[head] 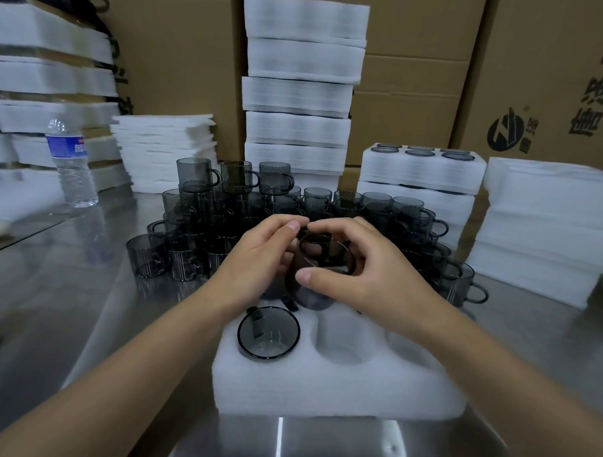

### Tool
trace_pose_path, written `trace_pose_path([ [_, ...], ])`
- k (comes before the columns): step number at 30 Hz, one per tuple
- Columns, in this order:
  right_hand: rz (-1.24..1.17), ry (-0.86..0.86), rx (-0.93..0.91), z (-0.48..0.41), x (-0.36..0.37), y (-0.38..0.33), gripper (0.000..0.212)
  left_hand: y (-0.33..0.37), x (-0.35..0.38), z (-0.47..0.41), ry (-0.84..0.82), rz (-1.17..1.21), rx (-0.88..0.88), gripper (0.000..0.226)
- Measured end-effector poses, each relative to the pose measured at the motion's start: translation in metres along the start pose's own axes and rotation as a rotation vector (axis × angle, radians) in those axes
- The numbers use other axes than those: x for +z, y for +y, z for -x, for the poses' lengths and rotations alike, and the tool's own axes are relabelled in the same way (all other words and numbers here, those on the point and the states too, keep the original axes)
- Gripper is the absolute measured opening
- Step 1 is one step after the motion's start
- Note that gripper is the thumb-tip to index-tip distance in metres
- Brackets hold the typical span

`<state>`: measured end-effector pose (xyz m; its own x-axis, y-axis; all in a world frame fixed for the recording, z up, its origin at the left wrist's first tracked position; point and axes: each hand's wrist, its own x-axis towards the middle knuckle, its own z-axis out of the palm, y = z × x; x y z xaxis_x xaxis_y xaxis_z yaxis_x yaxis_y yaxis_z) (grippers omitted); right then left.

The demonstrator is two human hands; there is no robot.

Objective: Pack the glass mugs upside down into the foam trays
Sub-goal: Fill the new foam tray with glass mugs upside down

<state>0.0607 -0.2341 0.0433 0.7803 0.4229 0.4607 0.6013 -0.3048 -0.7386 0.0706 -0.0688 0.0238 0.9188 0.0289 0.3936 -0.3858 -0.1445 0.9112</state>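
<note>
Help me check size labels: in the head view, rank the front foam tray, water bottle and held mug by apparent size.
1. front foam tray
2-3. water bottle and held mug look alike; the mug is nearer, so unranked.

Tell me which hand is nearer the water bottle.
Left. The left hand holds the mug on the side facing the water bottle, which stands farther left and back. The right hand grips the mug's opposite side, farther from the bottle.
</note>
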Motion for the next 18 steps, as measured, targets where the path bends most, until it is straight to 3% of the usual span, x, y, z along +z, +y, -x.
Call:
trace_pose_path([
  [5,0.059,-0.169,-0.085,0.000,-0.017,0.003,0.036,0.002,0.001,0.001,-0.042,-0.037,-0.008,0.025],
  [10,-0.073,-0.562,0.012,-0.003,-0.034,0.004,0.043,0.002,0.001,0.001,-0.040,-0.085,0.006,0.026],
  [18,-0.034,-0.656,0.054,-0.002,-0.038,0.004,0.045,0.003,0.001,0.002,-0.039,-0.105,0.003,0.026],
])
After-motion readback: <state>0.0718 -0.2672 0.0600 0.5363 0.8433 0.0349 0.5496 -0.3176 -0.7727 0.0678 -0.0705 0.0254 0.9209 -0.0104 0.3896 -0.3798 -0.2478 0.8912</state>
